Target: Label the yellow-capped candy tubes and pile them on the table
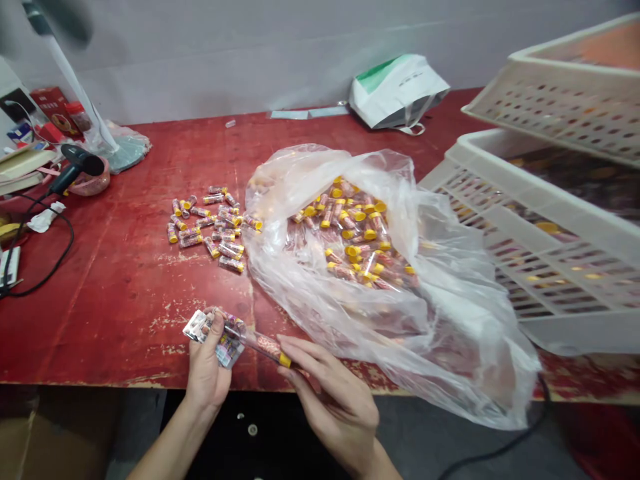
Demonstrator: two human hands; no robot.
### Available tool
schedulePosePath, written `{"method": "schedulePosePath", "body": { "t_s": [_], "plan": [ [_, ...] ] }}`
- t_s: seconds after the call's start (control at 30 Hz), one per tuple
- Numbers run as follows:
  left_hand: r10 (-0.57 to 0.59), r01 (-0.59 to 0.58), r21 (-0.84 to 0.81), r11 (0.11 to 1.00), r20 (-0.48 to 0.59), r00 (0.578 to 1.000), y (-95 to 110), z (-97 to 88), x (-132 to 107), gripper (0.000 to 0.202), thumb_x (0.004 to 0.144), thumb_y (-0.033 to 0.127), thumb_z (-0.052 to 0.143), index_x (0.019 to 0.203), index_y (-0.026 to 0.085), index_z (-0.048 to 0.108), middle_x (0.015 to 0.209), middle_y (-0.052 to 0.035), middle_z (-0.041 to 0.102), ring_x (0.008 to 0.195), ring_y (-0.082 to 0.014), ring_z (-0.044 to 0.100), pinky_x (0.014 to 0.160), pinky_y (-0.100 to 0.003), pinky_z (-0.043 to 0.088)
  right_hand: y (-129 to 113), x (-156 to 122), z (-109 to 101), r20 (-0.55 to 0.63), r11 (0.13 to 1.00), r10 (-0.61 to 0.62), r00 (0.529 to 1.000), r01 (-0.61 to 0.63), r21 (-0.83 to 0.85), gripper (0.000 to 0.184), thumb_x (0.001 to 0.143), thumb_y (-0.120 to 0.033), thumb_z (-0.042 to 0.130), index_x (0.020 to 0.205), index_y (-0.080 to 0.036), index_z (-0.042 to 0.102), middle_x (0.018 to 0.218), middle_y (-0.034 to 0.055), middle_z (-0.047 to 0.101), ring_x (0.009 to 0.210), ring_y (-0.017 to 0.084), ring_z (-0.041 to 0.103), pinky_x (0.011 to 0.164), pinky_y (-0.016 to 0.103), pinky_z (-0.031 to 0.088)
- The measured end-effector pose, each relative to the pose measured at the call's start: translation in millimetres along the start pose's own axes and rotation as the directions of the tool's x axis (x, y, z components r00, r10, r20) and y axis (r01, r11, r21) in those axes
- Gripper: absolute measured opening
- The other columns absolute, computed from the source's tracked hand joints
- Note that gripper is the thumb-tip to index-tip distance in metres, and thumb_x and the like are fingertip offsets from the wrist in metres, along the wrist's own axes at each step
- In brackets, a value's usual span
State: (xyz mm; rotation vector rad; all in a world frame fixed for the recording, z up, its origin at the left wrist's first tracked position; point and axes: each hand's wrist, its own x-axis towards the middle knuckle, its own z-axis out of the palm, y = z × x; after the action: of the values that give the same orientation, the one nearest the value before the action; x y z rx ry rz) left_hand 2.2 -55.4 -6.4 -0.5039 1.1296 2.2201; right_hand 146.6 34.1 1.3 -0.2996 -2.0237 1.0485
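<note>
In my left hand (207, 370) are a few small printed packets (229, 350), pinched between thumb and fingers. My right hand (333, 393) grips the yellow-capped end of a clear plastic tube (265, 344) with pinkish pellets inside. The tube's other end meets the packets at my left fingers; whether it is going over them cannot be made out. Beyond my hands, several filled tubes with yellow caps (231, 249) lie loose on the red table (115, 293). To their right, an open clear plastic bag (320, 303) holds many more tubes (350, 220).
White perforated crates (540, 160) are stacked at the right. A white and green bag (395, 90) lies against the wall. At the left are a lamp (80, 87), a black handheld scanner-like device (75, 167) with its cable, and a pink bowl (93, 183).
</note>
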Motion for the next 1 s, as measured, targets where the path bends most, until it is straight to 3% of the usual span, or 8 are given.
{"method": "schedulePosePath", "body": {
  "t_s": [0.33,0.47,0.57,1.0],
  "plan": [
    [0.001,-0.005,0.074,0.997,0.057,0.998,5,-0.8,-3,0.044,0.056,0.023,0.090,0.093,0.020,0.065,0.076,0.0048,0.067,0.066,-0.0093,0.064,0.064,-0.022,0.054,-1,2,-10,0.036,0.999,-0.029,0.999,0.030,-0.023,0.051,0.082,0.002,0.065,0.127,-0.022,0.064,0.113,0.0089,0.071,0.100,0.018,0.070,0.088,0.026,0.057],
    [0.004,-0.008,0.094,0.996,0.044,0.999,4,0.8,-5,0.044,0.056,0.025,0.089,0.092,0.019,0.065,0.077,0.0041,0.067,0.067,-0.0096,0.064,0.065,-0.022,0.054,-1,2,-14,0.124,1.000,-0.023,0.992,0.023,-0.001,0.051,0.085,0.006,0.055,0.128,-0.020,0.063,0.118,0.0109,0.069,0.107,0.018,0.068,0.090,0.026,0.056],
    [0.003,-0.005,0.094,0.996,0.024,1.000,4,1.2,-5,0.044,0.056,0.023,0.090,0.091,0.019,0.064,0.078,0.0040,0.067,0.068,-0.0093,0.064,0.065,-0.022,0.053,-4,4,-15,0.172,0.998,-0.003,0.985,-0.008,0.063,0.044,0.085,0.005,0.055,0.118,-0.020,0.069,0.111,0.0102,0.071,0.102,0.017,0.070,0.085,0.024,0.058],
    [0.032,-0.034,0.085,0.996,0.021,0.999,5,6.9,-8,0.043,0.054,0.024,0.090,0.087,0.019,0.064,0.077,0.0045,0.068,0.067,-0.0099,0.064,0.066,-0.022,0.052,-12,-1,-9,-0.049,0.977,0.154,0.987,-0.145,0.155,0.040,0.082,0.003,0.061,0.107,-0.025,0.074,0.097,0.0064,0.075,0.087,0.018,0.073,0.077,0.026,0.060]
  ]
}}
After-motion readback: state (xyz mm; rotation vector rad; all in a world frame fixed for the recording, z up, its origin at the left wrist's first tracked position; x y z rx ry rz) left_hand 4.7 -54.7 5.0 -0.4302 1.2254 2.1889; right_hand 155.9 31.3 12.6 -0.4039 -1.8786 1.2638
